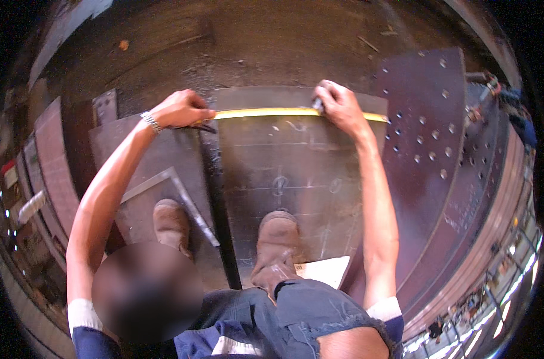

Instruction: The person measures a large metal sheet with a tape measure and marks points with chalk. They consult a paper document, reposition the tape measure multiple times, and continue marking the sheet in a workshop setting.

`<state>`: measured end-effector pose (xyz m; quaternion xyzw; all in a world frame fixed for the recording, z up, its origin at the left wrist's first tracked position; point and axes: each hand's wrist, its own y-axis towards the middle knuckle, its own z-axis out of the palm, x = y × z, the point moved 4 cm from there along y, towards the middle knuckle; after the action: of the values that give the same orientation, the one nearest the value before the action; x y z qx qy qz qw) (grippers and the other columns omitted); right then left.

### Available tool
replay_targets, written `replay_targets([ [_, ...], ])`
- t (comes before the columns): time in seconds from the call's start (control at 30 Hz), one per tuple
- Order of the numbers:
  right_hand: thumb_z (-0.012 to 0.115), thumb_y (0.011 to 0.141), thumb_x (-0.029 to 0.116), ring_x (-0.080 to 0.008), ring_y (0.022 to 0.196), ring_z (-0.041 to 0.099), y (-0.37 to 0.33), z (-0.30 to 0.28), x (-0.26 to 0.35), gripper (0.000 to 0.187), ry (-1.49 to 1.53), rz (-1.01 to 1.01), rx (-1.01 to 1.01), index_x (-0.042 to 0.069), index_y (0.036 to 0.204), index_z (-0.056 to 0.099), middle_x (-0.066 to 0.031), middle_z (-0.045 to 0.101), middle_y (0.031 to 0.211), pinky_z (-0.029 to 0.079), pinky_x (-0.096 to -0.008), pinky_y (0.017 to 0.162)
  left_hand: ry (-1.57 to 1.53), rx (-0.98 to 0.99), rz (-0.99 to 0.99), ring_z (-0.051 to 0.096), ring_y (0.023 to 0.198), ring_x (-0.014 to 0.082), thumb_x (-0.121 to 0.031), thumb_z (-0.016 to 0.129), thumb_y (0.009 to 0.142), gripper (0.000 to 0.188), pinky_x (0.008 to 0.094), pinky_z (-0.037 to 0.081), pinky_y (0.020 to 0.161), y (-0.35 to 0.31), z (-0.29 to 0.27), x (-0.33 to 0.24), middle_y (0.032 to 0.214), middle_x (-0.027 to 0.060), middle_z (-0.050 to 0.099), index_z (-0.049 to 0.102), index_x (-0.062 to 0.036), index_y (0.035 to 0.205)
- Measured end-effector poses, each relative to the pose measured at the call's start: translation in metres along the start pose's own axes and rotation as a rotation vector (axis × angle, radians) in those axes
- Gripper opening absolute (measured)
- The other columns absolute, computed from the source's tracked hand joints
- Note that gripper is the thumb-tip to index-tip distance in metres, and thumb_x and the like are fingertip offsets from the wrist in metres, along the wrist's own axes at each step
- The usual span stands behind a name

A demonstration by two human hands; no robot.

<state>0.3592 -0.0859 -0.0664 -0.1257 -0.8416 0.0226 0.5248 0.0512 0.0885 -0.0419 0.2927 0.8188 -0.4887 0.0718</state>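
A yellow tape measure [266, 112] stretches straight across the far part of a dark steel plate [290, 161] with chalk lines on it. My left hand [182, 109], with a metal watch on its wrist, is closed on the tape's left end, beside the gap between two plates. Something dark pokes out under its fingers. My right hand [341, 107] is closed at the tape, right of the plate's middle. A small pale thing shows at its fingertips, too small to name. The tape runs on past this hand to the plate's right edge.
A steel square [191, 206] lies on the left plate [140, 152], near my left boot [171, 224]. My right boot [277, 239] stands on the chalked plate, by a white sheet [323, 271]. Drilled plates [421, 119] lie at right. Another person [514, 107] shows at far right.
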Motion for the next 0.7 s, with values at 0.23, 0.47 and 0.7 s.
replay_targets([
  [0.23,0.053,0.102,0.019,-0.0061,0.064,0.055,-0.005,0.004,0.009,0.028,0.238,0.208,0.046,0.001,0.083,0.062,0.0007,0.060,0.071,0.045,-0.0247,0.060,-0.057,-0.026,-0.008,0.064,0.065,0.0133,-0.049,0.066,0.089,0.046,0.0331,0.050,0.061,-0.005,0.001,0.002,0.071,0.0068,0.069,0.075,-0.0034,0.091],
  [0.47,0.053,0.101,0.018,-0.0065,0.066,0.056,-0.002,0.002,0.001,0.026,0.205,0.119,0.059,0.001,0.084,0.062,-0.0010,0.061,0.071,0.045,-0.0251,0.061,-0.022,-0.029,0.012,0.061,0.064,0.0142,-0.050,0.066,0.089,0.048,0.0338,0.048,0.061,-0.003,0.000,0.000,0.068,0.0068,0.067,0.073,-0.0025,0.087],
  [0.7,0.058,0.097,0.021,-0.0093,0.066,0.056,0.002,0.005,-0.008,0.026,0.140,0.054,0.033,0.001,0.081,0.064,-0.0041,0.062,0.068,0.047,-0.0300,0.062,-0.047,-0.017,-0.026,0.066,0.071,0.0171,-0.046,0.067,0.088,0.042,0.0344,0.050,0.066,-0.005,0.000,-0.003,0.074,0.0076,0.071,0.075,-0.0051,0.089],
])
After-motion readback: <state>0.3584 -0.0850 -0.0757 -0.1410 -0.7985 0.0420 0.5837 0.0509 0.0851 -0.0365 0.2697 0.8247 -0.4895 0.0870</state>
